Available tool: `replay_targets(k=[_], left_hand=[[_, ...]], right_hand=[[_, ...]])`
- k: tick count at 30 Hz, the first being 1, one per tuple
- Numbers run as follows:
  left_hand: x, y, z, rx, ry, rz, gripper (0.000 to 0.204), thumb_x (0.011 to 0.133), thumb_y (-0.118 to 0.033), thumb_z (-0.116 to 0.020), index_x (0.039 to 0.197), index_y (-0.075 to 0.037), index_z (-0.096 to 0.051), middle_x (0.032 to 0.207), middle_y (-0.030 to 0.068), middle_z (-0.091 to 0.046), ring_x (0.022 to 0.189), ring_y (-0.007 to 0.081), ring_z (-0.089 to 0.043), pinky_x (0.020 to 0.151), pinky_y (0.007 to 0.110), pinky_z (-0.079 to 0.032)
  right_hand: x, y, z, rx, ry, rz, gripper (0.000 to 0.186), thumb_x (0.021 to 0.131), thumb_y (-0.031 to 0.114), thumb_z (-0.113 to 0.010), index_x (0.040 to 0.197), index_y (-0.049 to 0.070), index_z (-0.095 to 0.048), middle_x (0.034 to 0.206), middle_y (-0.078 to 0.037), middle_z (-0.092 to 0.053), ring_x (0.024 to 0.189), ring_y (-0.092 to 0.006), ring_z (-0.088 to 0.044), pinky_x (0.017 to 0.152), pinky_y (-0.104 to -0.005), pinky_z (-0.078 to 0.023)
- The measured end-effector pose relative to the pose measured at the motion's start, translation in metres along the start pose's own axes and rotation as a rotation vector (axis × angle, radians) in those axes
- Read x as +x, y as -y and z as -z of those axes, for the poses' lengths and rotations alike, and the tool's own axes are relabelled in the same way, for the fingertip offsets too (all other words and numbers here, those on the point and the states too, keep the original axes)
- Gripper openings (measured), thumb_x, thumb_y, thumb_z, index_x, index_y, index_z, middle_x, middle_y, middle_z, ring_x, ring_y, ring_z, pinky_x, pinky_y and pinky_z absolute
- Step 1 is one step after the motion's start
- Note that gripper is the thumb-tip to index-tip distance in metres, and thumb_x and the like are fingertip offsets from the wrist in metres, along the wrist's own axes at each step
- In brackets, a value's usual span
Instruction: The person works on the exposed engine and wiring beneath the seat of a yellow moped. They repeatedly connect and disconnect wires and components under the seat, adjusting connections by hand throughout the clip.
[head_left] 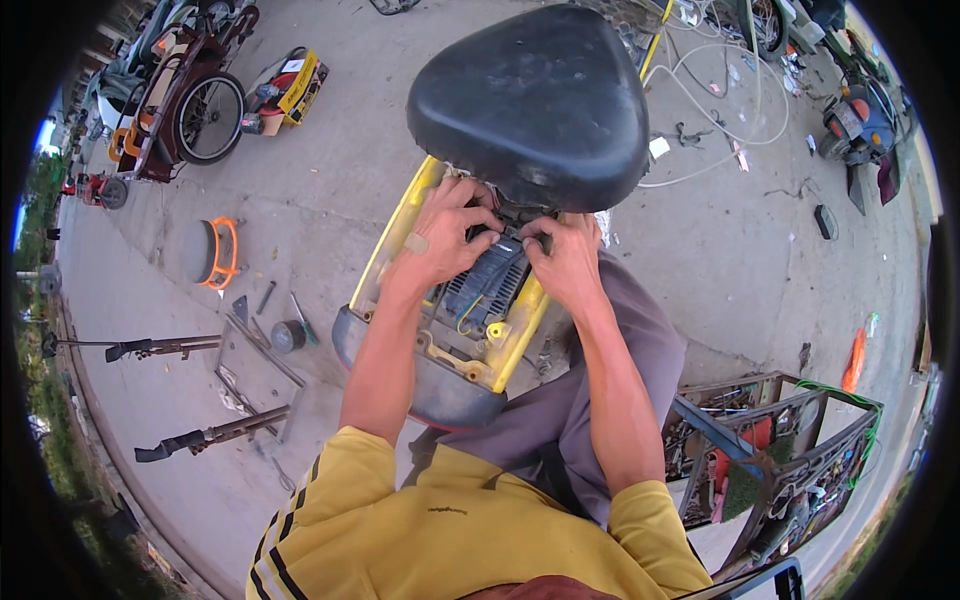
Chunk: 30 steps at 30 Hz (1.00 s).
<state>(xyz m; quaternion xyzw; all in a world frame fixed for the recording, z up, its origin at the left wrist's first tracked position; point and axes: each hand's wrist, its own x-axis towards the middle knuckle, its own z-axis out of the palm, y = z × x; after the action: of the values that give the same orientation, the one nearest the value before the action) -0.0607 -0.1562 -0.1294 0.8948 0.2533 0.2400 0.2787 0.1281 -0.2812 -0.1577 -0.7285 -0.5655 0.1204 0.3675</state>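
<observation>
A black saddle seat (530,105) tops a scooter with a yellow frame (520,335) directly in front of me. Behind the seat lies a dark, ribbed box (485,280) with a thin yellow-green wire (470,315) on it. My left hand (445,235) reaches in from the left, its thumb and fingers curled together at the top end of the box. Opposite it, my right hand (567,255) pinches near the same spot, under the seat's edge. Whatever small part the fingertips hold, perhaps wiring, is too hidden to make out.
An orange-framed round stool (225,255) stands at the left, near loose tools and a dark round can (288,336). A metal rack (260,365) lies on the ground. At the lower right is a tool-filled metal cart (770,450). A pale hose (700,165) coils at the upper right.
</observation>
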Motion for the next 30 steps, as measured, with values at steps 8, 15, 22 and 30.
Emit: replay_targets(k=[8,15,22,30], left_hand=[[-0.007,0.001,0.004,0.024,0.096,0.016,0.019,0.076,-0.003,-0.085,0.094,-0.008,-0.086,0.104,0.0044,-0.068,0.109,0.0286,-0.061,0.098,0.044,-0.05],[-0.01,0.006,0.005,-0.019,0.118,0.053,0.02,0.075,-0.002,-0.085,0.094,-0.008,-0.087,0.101,0.0039,-0.068,0.107,0.0271,-0.061,0.096,0.042,-0.051],[-0.009,0.007,0.007,-0.031,0.114,0.03,0.019,0.074,-0.002,-0.085,0.093,-0.007,-0.087,0.1,0.0052,-0.067,0.105,0.0284,-0.061,0.095,0.042,-0.052],[-0.005,-0.002,0.004,0.059,0.046,-0.016,0.015,0.078,-0.01,-0.087,0.092,-0.008,-0.083,0.099,0.0054,-0.065,0.105,0.0289,-0.061,0.096,0.044,-0.05]], right_hand=[[-0.004,0.01,0.007,0.01,0.026,-0.037,0.013,0.087,0.011,-0.079,0.098,0.012,-0.085,0.128,-0.017,-0.064,0.13,-0.0403,-0.054,0.114,-0.0543,-0.036],[-0.005,0.013,0.011,-0.012,0.053,0.02,0.014,0.083,0.009,-0.08,0.094,0.014,-0.086,0.129,-0.017,-0.063,0.135,-0.0423,-0.052,0.121,-0.0599,-0.031],[-0.004,0.018,0.01,0.023,0.038,-0.047,0.016,0.087,0.008,-0.079,0.101,0.01,-0.086,0.132,-0.017,-0.066,0.136,-0.0391,-0.052,0.119,-0.0553,-0.033],[-0.006,0.012,0.009,-0.001,0.077,-0.014,0.02,0.082,0.007,-0.081,0.1,0.014,-0.088,0.13,-0.018,-0.066,0.139,-0.0433,-0.051,0.122,-0.0647,-0.03]])
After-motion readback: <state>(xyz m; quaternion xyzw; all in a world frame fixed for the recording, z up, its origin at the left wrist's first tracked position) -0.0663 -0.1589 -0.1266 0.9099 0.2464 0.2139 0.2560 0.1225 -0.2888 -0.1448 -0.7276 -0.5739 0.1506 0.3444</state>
